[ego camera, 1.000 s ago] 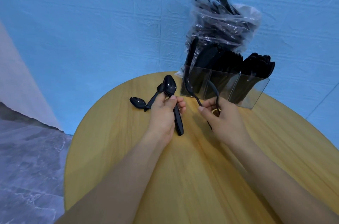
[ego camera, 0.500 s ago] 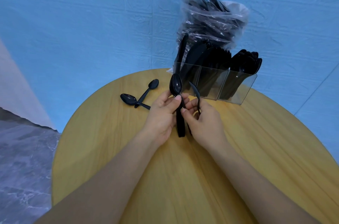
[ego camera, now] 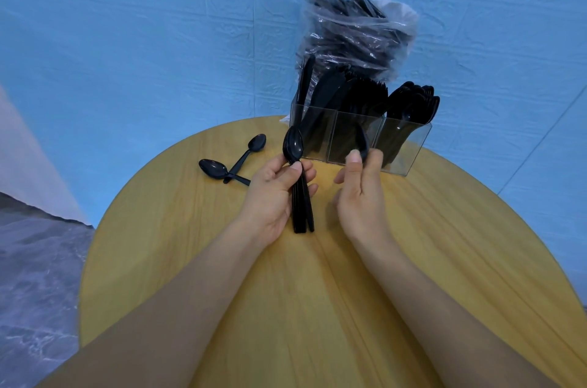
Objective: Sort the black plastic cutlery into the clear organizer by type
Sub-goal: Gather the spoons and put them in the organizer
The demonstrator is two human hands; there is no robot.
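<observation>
My left hand [ego camera: 273,197] grips a stack of black spoons [ego camera: 293,143], bowls up, with the handles reaching down past my palm. My right hand [ego camera: 359,197] is beside it, thumb and fingers pinching one more black spoon [ego camera: 362,142] seen edge-on in front of the clear organizer [ego camera: 413,146]. The organizer has three compartments: knives on the left, forks in the middle, spoons [ego camera: 413,102] on the right. Two loose spoons [ego camera: 216,168] [ego camera: 251,149] lie crossed on the table left of my left hand.
The round wooden table [ego camera: 333,308] carries everything. A clear plastic bag [ego camera: 355,35] stuffed with black cutlery leans behind the organizer against a blue cloth backdrop. Grey floor shows beyond the table's left edge.
My hands came together and a spoon passed from the right hand into the left hand's stack. The right hand has since moved back to the right with one spoon.
</observation>
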